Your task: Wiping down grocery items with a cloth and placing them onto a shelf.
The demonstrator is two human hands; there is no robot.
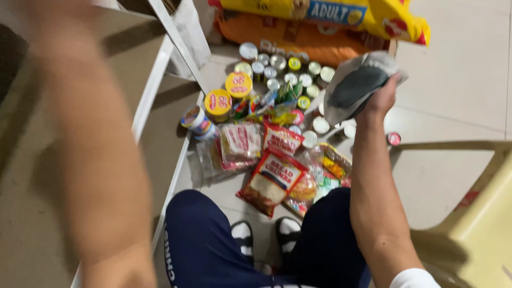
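From the head camera, the right hand (380, 98) is stretched out over the floor with its fingers curled tight around a crumpled grey and white bag (356, 85), which hangs in the air above the near edge of a cluster of small tins (288, 72). The left forearm (90, 138) crosses the left of the frame as a blur, raised close to the lens; its hand is out of the frame, so the fingers cannot be told. Below the bag, packets are scattered on the tile floor (453, 101): two red breadcrumb packets (273, 178), two yellow-lidded tubs (229, 93), a small jar (194, 120). Against the far wall lie a yellow sack (373, 16) and an orange sack (298, 37) beneath it. The person's dark-trousered knees (202, 240) close in the near edge of the pile (feet just between them). A white shelf frame (160, 69) bounds the left, a beige plastic chair (474, 213) the right; bare tile lies open to the right of the tins.
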